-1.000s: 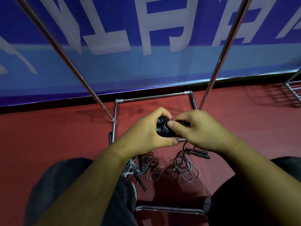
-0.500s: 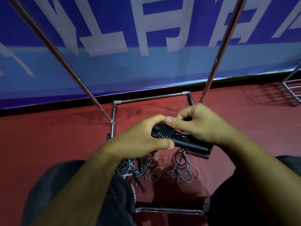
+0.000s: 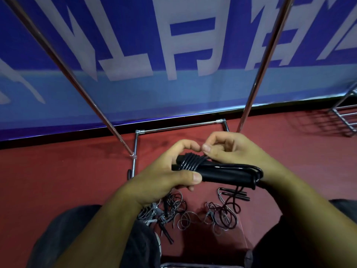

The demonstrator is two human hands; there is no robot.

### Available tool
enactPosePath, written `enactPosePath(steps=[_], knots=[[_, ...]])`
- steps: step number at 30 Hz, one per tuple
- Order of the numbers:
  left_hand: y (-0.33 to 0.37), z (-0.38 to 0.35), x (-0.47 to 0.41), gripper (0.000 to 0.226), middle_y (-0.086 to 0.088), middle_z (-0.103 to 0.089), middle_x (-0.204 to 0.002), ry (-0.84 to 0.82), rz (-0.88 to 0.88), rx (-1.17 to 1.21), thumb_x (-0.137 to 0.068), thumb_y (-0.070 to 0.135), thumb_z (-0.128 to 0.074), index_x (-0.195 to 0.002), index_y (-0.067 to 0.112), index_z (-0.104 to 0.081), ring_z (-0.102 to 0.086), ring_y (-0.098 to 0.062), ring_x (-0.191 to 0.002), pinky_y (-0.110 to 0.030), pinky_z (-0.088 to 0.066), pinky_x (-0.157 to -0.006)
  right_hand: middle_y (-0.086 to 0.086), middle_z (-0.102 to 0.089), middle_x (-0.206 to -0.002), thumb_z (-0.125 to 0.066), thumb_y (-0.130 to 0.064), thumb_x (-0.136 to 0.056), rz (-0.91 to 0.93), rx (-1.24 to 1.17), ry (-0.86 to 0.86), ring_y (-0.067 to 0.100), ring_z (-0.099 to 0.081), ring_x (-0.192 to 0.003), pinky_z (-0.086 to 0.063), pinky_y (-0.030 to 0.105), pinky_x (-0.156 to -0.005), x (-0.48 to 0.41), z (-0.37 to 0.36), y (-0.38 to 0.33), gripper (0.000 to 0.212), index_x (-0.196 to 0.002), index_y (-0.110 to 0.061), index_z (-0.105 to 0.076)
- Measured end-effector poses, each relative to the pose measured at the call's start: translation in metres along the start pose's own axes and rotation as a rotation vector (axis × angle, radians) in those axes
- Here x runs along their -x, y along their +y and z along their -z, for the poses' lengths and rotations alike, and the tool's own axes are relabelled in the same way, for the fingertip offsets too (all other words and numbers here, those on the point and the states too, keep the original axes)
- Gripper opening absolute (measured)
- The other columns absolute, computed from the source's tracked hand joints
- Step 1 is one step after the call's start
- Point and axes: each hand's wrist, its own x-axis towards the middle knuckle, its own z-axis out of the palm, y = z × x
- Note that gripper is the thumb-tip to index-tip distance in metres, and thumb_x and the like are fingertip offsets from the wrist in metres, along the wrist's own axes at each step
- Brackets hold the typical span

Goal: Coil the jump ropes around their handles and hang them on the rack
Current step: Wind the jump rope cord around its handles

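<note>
Black rope (image 3: 191, 161) coiled tight round one end of the paired handles (image 3: 222, 174), held above the floor, short of the rack (image 3: 181, 127).
Left grip (image 3: 164, 171) clamped round handles; right grip (image 3: 231, 149) pinching rope by the last turn. Risk of coils springing loose from a slackened pinch.

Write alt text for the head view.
A left hand grips black jump-rope handles wound with black cord while the right hand pinches the cord. Below, loose jump ropes lie tangled on the red floor inside a chrome rack base.

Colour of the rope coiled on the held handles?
Black; the coiled rope shows best in the head view.
</note>
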Motion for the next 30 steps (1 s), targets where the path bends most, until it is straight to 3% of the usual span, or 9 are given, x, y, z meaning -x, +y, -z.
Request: enactPosePath(steps=[5,7,9,12,15,20,24,27,30], knots=[[-0.002,-0.002,-0.003,0.055,-0.008,-0.062,-0.089,0.043,-0.078,0.060,-0.075,0.027,-0.075,-0.126,0.033,-0.056,-0.058,-0.016,-0.062,-0.033,-0.051,-0.067,0.032,-0.048,-0.068,-0.059,-0.027,-0.100,0.121,-0.021,0.066,0.024,-0.045,-0.065,-0.036,0.037,-0.059,-0.006,-0.014,0.011,0.031,-0.083,-0.001,-0.058],[-0.002,-0.004,-0.004,0.055,-0.011,-0.059,-0.084,0.065,-0.118,0.064,-0.076,0.027,-0.073,-0.128,0.034,-0.058,-0.053,-0.013,-0.057,-0.029,-0.053,-0.067,0.015,-0.050,-0.068,-0.054,-0.026,-0.103,0.155,-0.001,0.086,0.017,-0.049,-0.064,-0.042,0.030,-0.060,-0.005,-0.019,0.014,0.030,-0.082,-0.006,-0.057],[-0.002,-0.007,-0.005,0.052,-0.015,-0.055,-0.070,0.093,-0.155,0.025,-0.079,0.027,-0.070,-0.129,0.031,-0.061,-0.048,-0.012,-0.051,-0.036,-0.058,-0.073,-0.006,-0.051,-0.070,-0.051,-0.024,-0.104,0.183,0.053,0.125,0.005,-0.048,-0.064,-0.040,0.021,-0.060,-0.004,-0.023,0.017,0.026,-0.081,-0.012,-0.056],[-0.002,-0.011,-0.006,0.043,-0.038,-0.058,-0.085,0.165,-0.185,0.012,-0.080,0.028,-0.069,-0.122,0.025,-0.068,-0.048,-0.014,-0.049,-0.041,-0.060,-0.077,-0.008,-0.051,-0.067,-0.052,-0.016,-0.105,0.177,0.119,0.186,0.005,-0.045,-0.058,-0.036,0.019,-0.056,-0.003,-0.027,0.023,0.022,-0.085,-0.008,-0.054],[-0.002,-0.013,-0.010,0.036,-0.015,-0.071,-0.090,0.231,-0.188,0.051,-0.079,0.030,-0.069,-0.114,0.019,-0.070,-0.052,-0.018,-0.051,-0.038,-0.060,-0.076,-0.010,-0.058,-0.067,-0.052,-0.002,-0.103,0.115,0.153,0.252,0.004,-0.052,-0.059,-0.040,0.020,-0.057,-0.005,-0.033,0.027,0.018,-0.092,-0.015,-0.056],[-0.006,-0.011,-0.013,0.034,-0.025,-0.065,-0.078,0.355,-0.198,-0.086,-0.081,0.038,-0.065,-0.113,0.024,-0.067,-0.065,-0.024,-0.061,-0.043,-0.058,-0.078,-0.013,-0.058,-0.065,-0.049,-0.002,-0.102,0.044,0.132,0.278,0.000,-0.051,-0.057,-0.038,0.012,-0.058,-0.003,-0.043,0.020,0.031,-0.083,-0.024,-0.057],[-0.006,-0.011,-0.014,0.037,-0.001,-0.071,-0.082,0.432,-0.209,-0.204,-0.082,0.043,-0.062,-0.112,0.023,-0.064,-0.070,-0.016,-0.070,-0.024,-0.054,-0.072,-0.021,-0.060,-0.064,-0.053,-0.017,-0.101,0.009,0.236,0.219,0.001,-0.054,-0.061,-0.040,0.015,-0.060,-0.002,-0.045,0.014,0.029,-0.075,-0.025,-0.061],[-0.003,-0.014,-0.013,0.030,0.017,-0.069,-0.091,0.482,-0.200,-0.391,-0.082,0.044,-0.068,-0.110,0.033,-0.063,-0.067,-0.005,-0.077,-0.011,-0.047,-0.069,-0.008,-0.070,-0.078,-0.053,-0.042,-0.092,-0.035,0.321,0.306,0.020,-0.065,-0.072,-0.056,0.045,-0.071,-0.002,-0.042,0.022,0.022,-0.088,-0.027,-0.068],[-0.001,-0.016,-0.011,0.029,0.023,-0.066,-0.092,0.519,-0.206,-0.528,-0.086,0.029,-0.077,-0.109,0.035,-0.061,-0.065,-0.001,-0.079,-0.008,-0.045,-0.065,0.004,-0.069,-0.079,-0.053,-0.033,-0.095,-0.060,0.350,0.322,0.032,-0.063,-0.076,-0.054,0.054,-0.070,-0.002,-0.042,0.025,0.018,-0.090,-0.022,-0.067]])
